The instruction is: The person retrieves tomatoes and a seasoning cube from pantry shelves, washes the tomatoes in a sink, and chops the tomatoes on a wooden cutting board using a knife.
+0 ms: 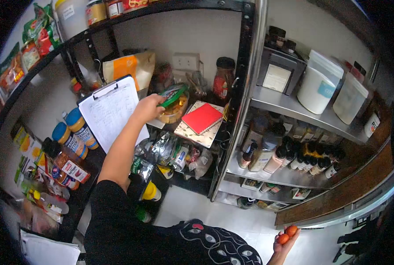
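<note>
My left hand (149, 107) is closed on the edge of a green lid (173, 95), which is tilted over a clear round tub (175, 111) with yellow-orange pieces inside. Low at the right, my right hand (287, 242) is turned palm up and holds two small red-orange tomatoes (284, 239). To the left of the tub, a clipboard with written sheets (108, 110) leans on the shelf. A red notebook (202, 118) lies on a patterned book (211, 137) to the right of the tub.
Peanut butter jars (76, 132) stand at the left. Bagged goods (166, 148) sit on the shelf below the tub. A metal post (245, 101) separates this rack from steel shelves (272, 99) with containers and spice bottles. A yellow-lidded container (151, 192) is low down.
</note>
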The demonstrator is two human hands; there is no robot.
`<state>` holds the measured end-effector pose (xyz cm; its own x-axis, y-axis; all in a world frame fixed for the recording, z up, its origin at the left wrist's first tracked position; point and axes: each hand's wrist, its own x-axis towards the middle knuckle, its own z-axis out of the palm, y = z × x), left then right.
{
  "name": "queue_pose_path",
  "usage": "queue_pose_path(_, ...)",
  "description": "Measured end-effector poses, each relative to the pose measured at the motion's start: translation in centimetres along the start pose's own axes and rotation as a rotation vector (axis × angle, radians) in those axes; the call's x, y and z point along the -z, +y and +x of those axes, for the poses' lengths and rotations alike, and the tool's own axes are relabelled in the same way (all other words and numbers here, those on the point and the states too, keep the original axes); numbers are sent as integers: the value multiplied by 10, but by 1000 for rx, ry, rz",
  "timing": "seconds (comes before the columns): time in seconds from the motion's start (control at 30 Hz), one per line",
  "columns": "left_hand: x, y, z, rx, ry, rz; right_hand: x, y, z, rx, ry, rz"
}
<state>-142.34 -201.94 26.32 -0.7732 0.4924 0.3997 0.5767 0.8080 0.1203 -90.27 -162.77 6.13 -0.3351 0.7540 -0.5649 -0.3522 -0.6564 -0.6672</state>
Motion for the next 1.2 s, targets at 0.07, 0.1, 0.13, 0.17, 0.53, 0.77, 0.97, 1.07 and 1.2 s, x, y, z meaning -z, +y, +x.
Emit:
queue_pose_path(0.07,1,-12,1,31,90,-65,-1,5,-4,-12,21,24)
queue_pose_path(0.1,0,-17,1,54,96,-74,0,8,-5,0,34,23)
queue_pose_path(0.13,-3,-22,0,78,100,-84,0,10,-6,11,48,22)
queue_pose_path(0.17,-5,-26,-1,102,104,-92,0,12,-6,21,63,21)
queue_pose_path(0.53,-22,-48,-17,171,31,-105,7,14,-19,117,4,1)
queue_pose_path(0.77,-29,-43,-15,182,136,-80,4,14,-16,107,43,3)
queue_pose_path(0.97,-29,-15,5,-38,182,-145,34,19,5,-16,57,61)
queue_pose_path(1.07,-48,9,31,-145,176,-30,43,37,-1,154,-116,28)
queue_pose_path(1.2,-137,-61,122,-50,-99,-767,39,30,-28,93,7,76)
